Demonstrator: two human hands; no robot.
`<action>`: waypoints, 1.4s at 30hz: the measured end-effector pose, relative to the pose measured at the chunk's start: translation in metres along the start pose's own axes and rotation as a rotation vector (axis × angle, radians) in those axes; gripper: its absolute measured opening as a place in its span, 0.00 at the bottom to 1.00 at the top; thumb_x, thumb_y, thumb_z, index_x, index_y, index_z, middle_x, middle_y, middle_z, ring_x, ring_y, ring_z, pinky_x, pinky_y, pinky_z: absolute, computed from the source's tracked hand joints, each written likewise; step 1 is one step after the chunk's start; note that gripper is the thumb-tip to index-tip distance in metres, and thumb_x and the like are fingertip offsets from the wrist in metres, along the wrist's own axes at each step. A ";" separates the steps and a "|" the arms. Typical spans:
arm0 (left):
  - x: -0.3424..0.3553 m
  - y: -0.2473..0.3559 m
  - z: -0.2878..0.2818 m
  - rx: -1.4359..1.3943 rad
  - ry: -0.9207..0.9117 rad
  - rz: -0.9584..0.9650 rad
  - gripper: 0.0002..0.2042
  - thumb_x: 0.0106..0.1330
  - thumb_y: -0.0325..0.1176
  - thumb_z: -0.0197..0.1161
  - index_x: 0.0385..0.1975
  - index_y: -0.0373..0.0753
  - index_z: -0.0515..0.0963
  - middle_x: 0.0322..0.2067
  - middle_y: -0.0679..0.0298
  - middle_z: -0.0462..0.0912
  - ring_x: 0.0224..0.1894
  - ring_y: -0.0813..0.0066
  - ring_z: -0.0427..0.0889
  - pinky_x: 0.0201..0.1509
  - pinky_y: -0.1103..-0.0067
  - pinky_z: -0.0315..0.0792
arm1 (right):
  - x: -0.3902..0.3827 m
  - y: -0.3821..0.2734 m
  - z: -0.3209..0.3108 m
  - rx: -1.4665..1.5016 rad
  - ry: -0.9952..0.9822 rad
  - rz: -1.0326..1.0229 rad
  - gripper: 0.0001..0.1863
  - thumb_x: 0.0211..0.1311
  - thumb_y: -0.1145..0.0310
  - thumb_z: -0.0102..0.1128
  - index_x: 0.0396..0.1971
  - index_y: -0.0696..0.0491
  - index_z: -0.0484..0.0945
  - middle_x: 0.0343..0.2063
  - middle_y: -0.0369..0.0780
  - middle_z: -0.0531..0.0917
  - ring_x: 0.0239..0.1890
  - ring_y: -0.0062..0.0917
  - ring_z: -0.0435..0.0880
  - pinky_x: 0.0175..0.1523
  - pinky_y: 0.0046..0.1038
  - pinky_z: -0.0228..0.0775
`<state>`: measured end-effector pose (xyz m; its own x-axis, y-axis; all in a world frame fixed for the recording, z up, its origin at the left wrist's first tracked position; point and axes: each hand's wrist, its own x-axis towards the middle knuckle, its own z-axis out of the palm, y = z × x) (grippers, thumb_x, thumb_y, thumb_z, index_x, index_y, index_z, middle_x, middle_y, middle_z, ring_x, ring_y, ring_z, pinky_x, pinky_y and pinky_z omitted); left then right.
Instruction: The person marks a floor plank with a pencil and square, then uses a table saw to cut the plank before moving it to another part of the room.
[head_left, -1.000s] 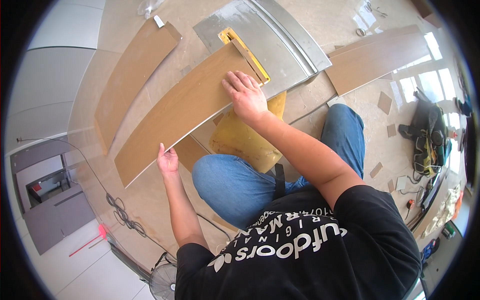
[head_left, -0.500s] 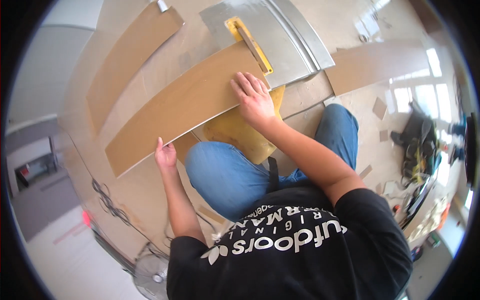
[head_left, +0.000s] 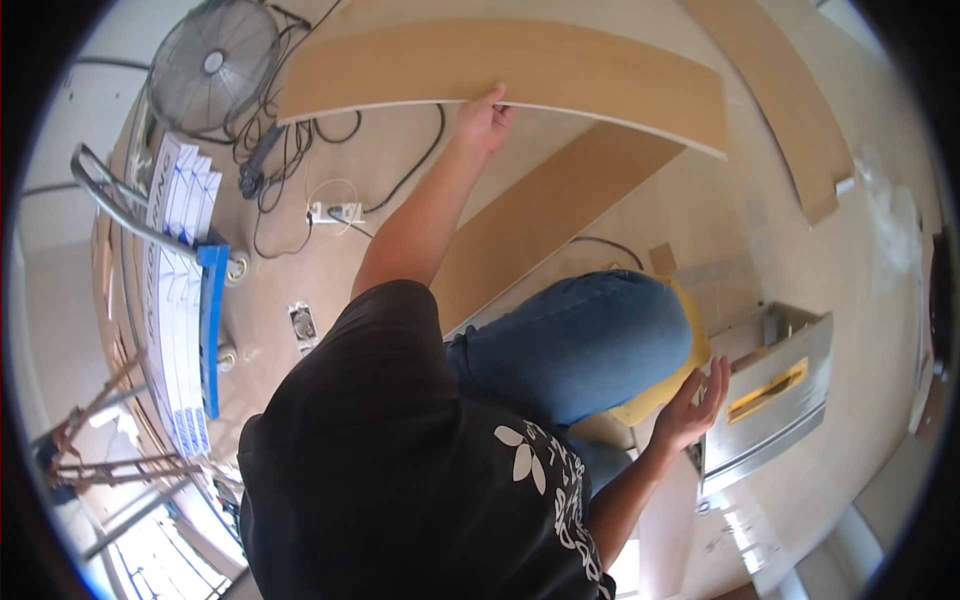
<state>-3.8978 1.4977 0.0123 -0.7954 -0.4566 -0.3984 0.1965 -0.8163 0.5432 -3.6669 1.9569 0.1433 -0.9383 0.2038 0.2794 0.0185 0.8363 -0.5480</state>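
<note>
Pale beige floor (head_left: 400, 215) spreads right out around me, and over it is my long wood-coloured panel (head_left: 500, 62). My left hand (head_left: 485, 124) pinches it near the middle of its near edge, fingers closed. Below it, a second panel (head_left: 550, 222) lies slantwise on the floor; a third panel (head_left: 780, 95) is off at upper right. Over to my left, a blue-decked trolley (head_left: 209, 330) carries a stack of long white cartons (head_left: 183, 290), closed as far as I can see. To my right, a box-shaped metal table (head_left: 812, 385): hollow along one side, contents too dim to tell, with a yellow slotted insert (head_left: 768, 391) in its top. Up top left, the round fan (head_left: 213, 62) stands beside looping black cables (head_left: 288, 150). My right hand (head_left: 690, 410) hovers near the table, fingers loosely spread, nothing visibly held. Smaller still: a white power strip (head_left: 337, 212) with plugs in it, and an open floor box (head_left: 302, 327), insides unclear.
</note>
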 end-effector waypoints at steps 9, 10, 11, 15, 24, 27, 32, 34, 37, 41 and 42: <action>0.071 0.020 -0.159 -0.250 0.405 0.165 0.12 0.64 0.17 0.57 0.45 0.37 0.71 0.40 0.59 0.79 0.40 0.65 0.81 0.42 0.72 0.83 | 0.012 0.029 0.001 -0.098 -0.109 -0.032 0.13 0.67 0.73 0.54 0.49 0.58 0.78 0.55 0.47 0.78 0.57 0.42 0.77 0.60 0.39 0.70; 0.076 0.016 -0.163 -0.254 0.415 0.158 0.12 0.64 0.17 0.57 0.45 0.37 0.71 0.40 0.59 0.79 0.40 0.65 0.81 0.42 0.72 0.83 | 0.015 0.028 0.006 -0.086 -0.127 -0.048 0.13 0.67 0.72 0.54 0.49 0.58 0.78 0.55 0.47 0.78 0.56 0.42 0.77 0.59 0.39 0.71; 0.081 0.011 -0.166 -0.246 0.425 0.174 0.13 0.64 0.17 0.56 0.46 0.38 0.71 0.42 0.59 0.78 0.42 0.65 0.80 0.44 0.71 0.82 | 0.019 0.027 0.010 -0.096 -0.134 -0.051 0.13 0.67 0.72 0.54 0.49 0.58 0.78 0.55 0.47 0.78 0.56 0.42 0.77 0.59 0.39 0.71; 0.112 -0.004 -0.167 -0.301 0.404 0.200 0.14 0.65 0.18 0.56 0.49 0.39 0.71 0.46 0.59 0.77 0.48 0.65 0.78 0.49 0.68 0.80 | 0.029 0.004 0.023 -0.106 -0.168 -0.003 0.13 0.67 0.73 0.54 0.49 0.58 0.78 0.55 0.47 0.78 0.56 0.42 0.78 0.58 0.38 0.72; 0.174 -0.046 -0.117 -0.224 0.532 0.081 0.11 0.66 0.23 0.59 0.46 0.39 0.72 0.40 0.59 0.78 0.42 0.65 0.78 0.43 0.68 0.80 | 0.025 0.005 0.030 -0.114 -0.187 0.001 0.14 0.69 0.69 0.53 0.50 0.57 0.78 0.55 0.47 0.78 0.57 0.42 0.77 0.61 0.41 0.69; 0.179 -0.064 -0.089 -0.223 0.438 0.077 0.10 0.67 0.25 0.59 0.46 0.39 0.72 0.40 0.59 0.78 0.43 0.66 0.78 0.44 0.68 0.79 | 0.021 0.006 0.029 -0.128 -0.203 0.012 0.14 0.70 0.68 0.53 0.49 0.58 0.78 0.55 0.47 0.78 0.57 0.42 0.77 0.61 0.40 0.70; 0.190 -0.085 -0.056 -0.197 0.393 0.067 0.10 0.68 0.27 0.58 0.47 0.38 0.72 0.40 0.59 0.77 0.44 0.67 0.77 0.46 0.69 0.79 | 0.023 0.000 0.024 -0.119 -0.203 0.016 0.13 0.69 0.68 0.54 0.47 0.59 0.79 0.54 0.47 0.78 0.57 0.42 0.77 0.60 0.41 0.70; 0.193 -0.087 -0.046 -0.201 0.437 0.045 0.10 0.68 0.27 0.58 0.47 0.37 0.72 0.41 0.58 0.77 0.44 0.66 0.77 0.49 0.69 0.79 | 0.023 0.004 0.024 -0.129 -0.188 0.002 0.13 0.69 0.69 0.54 0.47 0.60 0.78 0.54 0.48 0.78 0.56 0.43 0.77 0.60 0.41 0.69; 0.185 -0.082 -0.055 0.007 0.242 -0.155 0.07 0.68 0.32 0.58 0.39 0.38 0.73 0.34 0.61 0.77 0.38 0.69 0.75 0.42 0.72 0.75 | 0.017 0.020 0.023 -0.019 -0.196 -0.040 0.12 0.67 0.74 0.54 0.47 0.62 0.77 0.53 0.50 0.78 0.56 0.44 0.77 0.62 0.39 0.67; 0.144 -0.061 -0.112 0.909 -0.311 -0.394 0.12 0.67 0.40 0.57 0.29 0.38 0.74 0.26 0.65 0.77 0.28 0.73 0.74 0.32 0.77 0.71 | 0.014 0.019 0.025 -0.007 -0.177 0.097 0.12 0.64 0.77 0.55 0.46 0.61 0.78 0.52 0.50 0.79 0.56 0.43 0.77 0.62 0.38 0.67; 0.124 -0.059 -0.130 1.258 -0.391 -0.273 0.14 0.67 0.42 0.56 0.26 0.38 0.75 0.24 0.66 0.77 0.26 0.74 0.73 0.30 0.78 0.69 | 0.014 0.012 0.026 0.005 -0.146 0.137 0.12 0.63 0.78 0.55 0.46 0.61 0.78 0.52 0.50 0.79 0.56 0.43 0.77 0.62 0.38 0.67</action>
<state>-3.9333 1.4430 -0.1652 -0.8763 -0.0303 -0.4807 -0.4810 0.1088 0.8699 -3.6888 1.9567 0.1202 -0.9672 0.2395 0.0850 0.1483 0.8034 -0.5767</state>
